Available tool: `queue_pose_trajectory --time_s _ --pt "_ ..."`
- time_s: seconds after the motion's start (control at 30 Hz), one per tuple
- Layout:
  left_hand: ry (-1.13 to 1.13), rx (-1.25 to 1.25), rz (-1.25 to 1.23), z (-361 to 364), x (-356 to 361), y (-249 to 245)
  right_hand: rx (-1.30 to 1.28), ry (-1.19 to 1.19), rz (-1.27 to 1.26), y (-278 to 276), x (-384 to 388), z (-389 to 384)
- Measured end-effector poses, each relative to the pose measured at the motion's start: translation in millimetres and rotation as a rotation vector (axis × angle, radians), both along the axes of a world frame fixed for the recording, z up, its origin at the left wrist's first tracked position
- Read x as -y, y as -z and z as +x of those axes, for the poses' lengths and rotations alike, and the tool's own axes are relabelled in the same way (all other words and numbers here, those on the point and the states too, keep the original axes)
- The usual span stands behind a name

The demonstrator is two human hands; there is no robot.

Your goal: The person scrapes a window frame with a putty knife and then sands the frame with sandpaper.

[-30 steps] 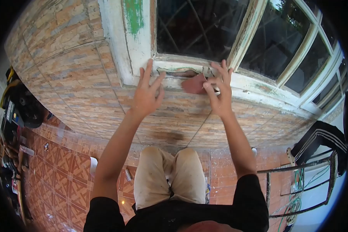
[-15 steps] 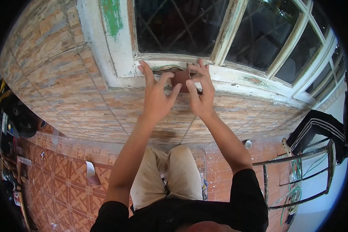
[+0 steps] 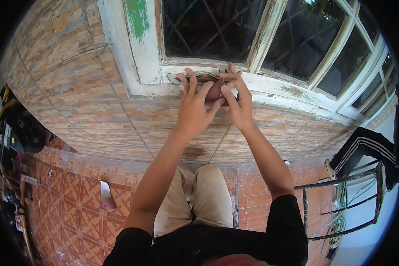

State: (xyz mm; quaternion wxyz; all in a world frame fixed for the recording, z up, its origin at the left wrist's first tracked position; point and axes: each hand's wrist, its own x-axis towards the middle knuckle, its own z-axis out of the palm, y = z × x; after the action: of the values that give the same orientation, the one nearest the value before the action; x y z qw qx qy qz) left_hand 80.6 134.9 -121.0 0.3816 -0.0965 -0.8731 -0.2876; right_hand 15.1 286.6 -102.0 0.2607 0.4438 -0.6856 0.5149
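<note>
Upper centre, at the peeling window frame (image 3: 142, 66): right hand (image 3: 240, 106) has its fingers clamped on the reddish sheet (image 3: 215, 91) (sandpaper, probably). The left hand (image 3: 194, 108) seemingly pinches it too. Likely readying the sheet; rubbing calls for flat, firm pressure.

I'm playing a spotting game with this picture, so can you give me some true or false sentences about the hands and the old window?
1. The left hand and the right hand both touch the small reddish-brown sheet. True.
2. The white wooden window frame has fresh, smooth paint. False: its paint is chipped and peeling, with a green patch.
3. The person wears tan trousers. True.
4. The black jacket with white stripes lies flat on the patterned orange tiled floor. False: it hangs above the floor, at the dark metal frame on the right.
</note>
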Motion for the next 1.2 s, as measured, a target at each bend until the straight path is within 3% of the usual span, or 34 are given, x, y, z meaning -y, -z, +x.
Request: queue_pose_trajectory --time_s 0.2,0.27,0.37,0.43,0.53,0.63,0.77,0.83,0.87,0.9,0.97,1.03,1.2 --pt "-0.037 -0.062 0.113 2 9 4 -0.013 -0.097 -0.108 -42 -15 20" --pt "-0.051 -0.185 0.083 2 20 12 -0.391 0.189 -0.034 -69 -36 3" --pt "-0.112 -0.337 0.0 13 40 15 -0.738 0.301 -0.249 -111 -40 -23" --pt "-0.198 -0.434 -0.059 18 56 21 -0.899 0.485 -0.072 -131 -40 -36" --pt "-0.319 -0.601 -0.098 12 71 25 -0.855 0.491 -0.067 -134 -20 -83" --pt "-0.388 -0.546 -0.16 -11 90 33 -0.888 0.61 -0.038 -129 -20 -98" --pt "-0.454 -0.5 -0.124 -37 71 45 -0.894 0.582 -0.016 -124 -28 -104" --pt "-0.354 -0.524 -0.176 -43 53 52 -0.881 0.536 -0.072 -123 -24 -101" --pt "-0.123 -0.502 -0.269 -43 48 52 -0.883 0.537 -0.074 -123 -24 -101" --pt "-0.13 -0.508 -0.267 -46 53 48 -0.885 0.534 -0.073 -124 -24 -101" --pt "0.003 -0.536 -0.505 -44 77 45 -0.88 0.531 -0.057 -123 -24 -100" --pt "-0.024 -0.549 -0.394 -46 100 44 -0.878 0.549 -0.057 -122 -24 -101" --pt "0.056 -0.402 -0.743 -43 108 41 -0.885 0.554 -0.08 -124 -24 -102"
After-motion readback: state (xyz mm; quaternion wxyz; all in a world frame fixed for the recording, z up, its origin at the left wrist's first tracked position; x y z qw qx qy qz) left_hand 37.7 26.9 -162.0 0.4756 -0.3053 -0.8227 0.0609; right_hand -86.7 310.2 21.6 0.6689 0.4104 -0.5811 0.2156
